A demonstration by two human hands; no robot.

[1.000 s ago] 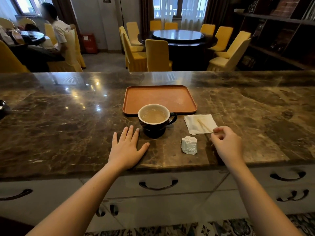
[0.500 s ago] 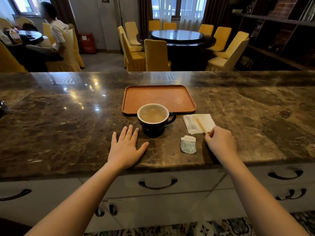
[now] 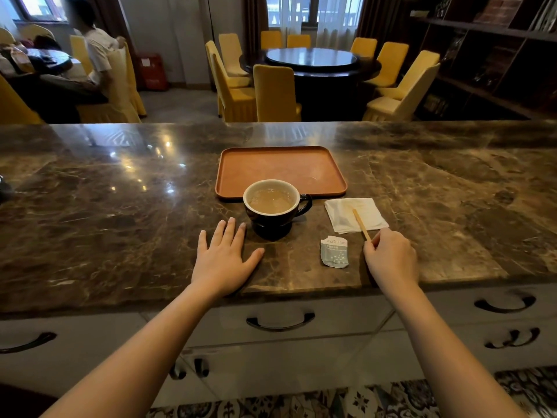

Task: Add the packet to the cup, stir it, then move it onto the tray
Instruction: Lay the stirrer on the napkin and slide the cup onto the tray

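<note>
A dark cup [image 3: 272, 211] with a white inside holds a light brown drink and stands on the marble counter, just in front of the orange tray [image 3: 280, 168]. Its handle points right. A torn grey-green packet [image 3: 334, 251] lies flat to the right of the cup. My left hand [image 3: 224, 257] rests flat and open on the counter, fingertips close to the cup's base. My right hand [image 3: 390, 257] pinches the near end of a thin wooden stir stick [image 3: 360, 223], whose far end lies over a white napkin [image 3: 355, 214].
The brown marble counter [image 3: 120, 206] stretches wide to both sides. Drawers with dark handles run below its front edge. Beyond it stand a round table, yellow chairs, and a seated person [image 3: 93, 52] at the far left.
My right hand has slid back toward me and slightly left, its fingers closing on the near end of the stick. The left hand and the cup have stayed in place.
</note>
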